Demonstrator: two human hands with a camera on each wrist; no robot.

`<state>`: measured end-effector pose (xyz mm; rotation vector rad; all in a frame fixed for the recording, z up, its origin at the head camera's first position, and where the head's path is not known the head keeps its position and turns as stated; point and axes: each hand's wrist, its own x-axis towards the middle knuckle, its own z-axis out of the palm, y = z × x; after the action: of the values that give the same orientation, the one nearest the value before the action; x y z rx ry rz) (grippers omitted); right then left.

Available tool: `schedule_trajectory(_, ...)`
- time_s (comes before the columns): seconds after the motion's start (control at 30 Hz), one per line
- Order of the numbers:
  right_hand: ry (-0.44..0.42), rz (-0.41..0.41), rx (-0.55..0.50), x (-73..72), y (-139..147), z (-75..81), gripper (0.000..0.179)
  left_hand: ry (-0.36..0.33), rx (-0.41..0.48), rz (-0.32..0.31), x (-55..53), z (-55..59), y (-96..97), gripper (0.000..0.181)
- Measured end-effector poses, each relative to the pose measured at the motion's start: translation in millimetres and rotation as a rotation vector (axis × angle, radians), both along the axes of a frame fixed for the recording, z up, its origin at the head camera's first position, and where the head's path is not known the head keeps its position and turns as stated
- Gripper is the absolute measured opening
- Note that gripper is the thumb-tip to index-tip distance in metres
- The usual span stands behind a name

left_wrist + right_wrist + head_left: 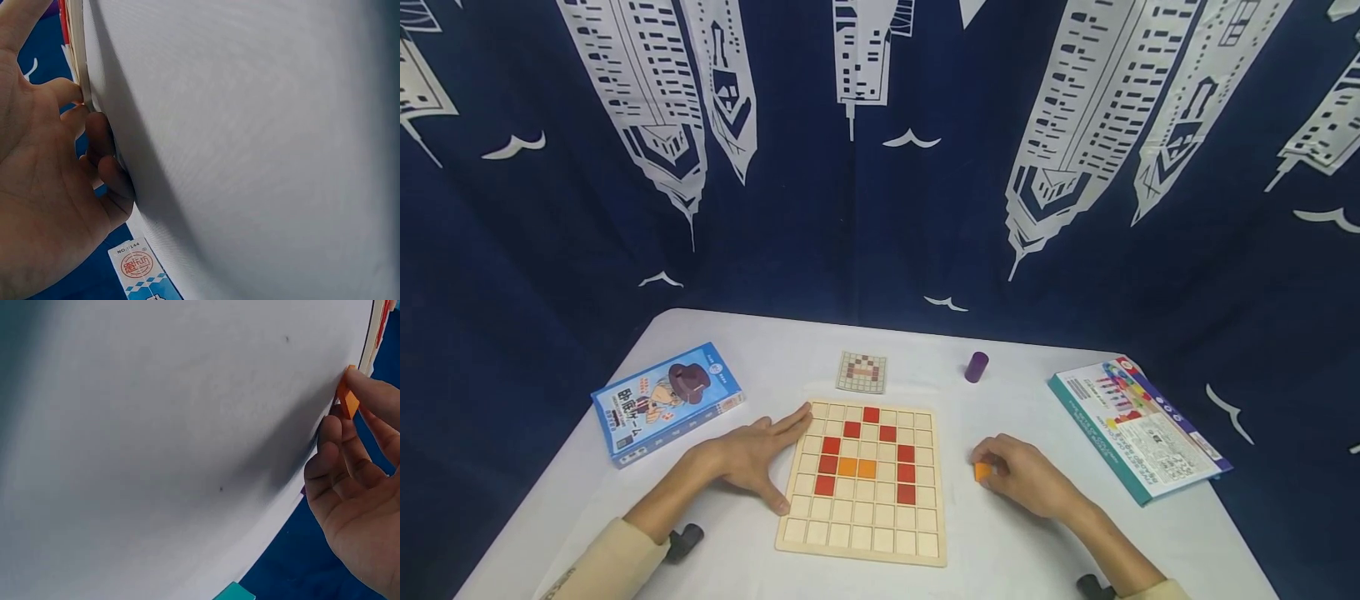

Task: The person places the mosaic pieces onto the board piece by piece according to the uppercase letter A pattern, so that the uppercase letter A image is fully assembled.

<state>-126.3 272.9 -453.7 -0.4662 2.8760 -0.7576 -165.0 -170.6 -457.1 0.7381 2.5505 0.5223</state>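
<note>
A pale wooden grid board [863,535] lies flat on the table, several red tiles [906,473] and two orange tiles [857,468] sitting in its cells. Against the board's left edge rests my left hand [748,457], thumb and fingers spread; its palm [44,181] shows in the left wrist view. To the right of the board, my right hand [1026,479] pinches an orange block [348,397] between thumb and fingers, low over the white cloth. Behind the board lies a small pattern card [862,372] with a similar red and orange design.
A blue illustrated box [666,404] is at the left, near my left forearm. At the right lies a white and teal box [1138,425]. A purple cylinder [977,367] is toward the back of the white table [760,333]. A dark patterned curtain [850,233] hangs behind.
</note>
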Motion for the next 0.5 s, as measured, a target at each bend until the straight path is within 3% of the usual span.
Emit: schedule_trajectory(0.5,0.036,-0.070,-0.122,-11.1,-27.3,5.5,0.021,0.001,0.007,-0.003,0.4,0.5,-0.3,0.138)
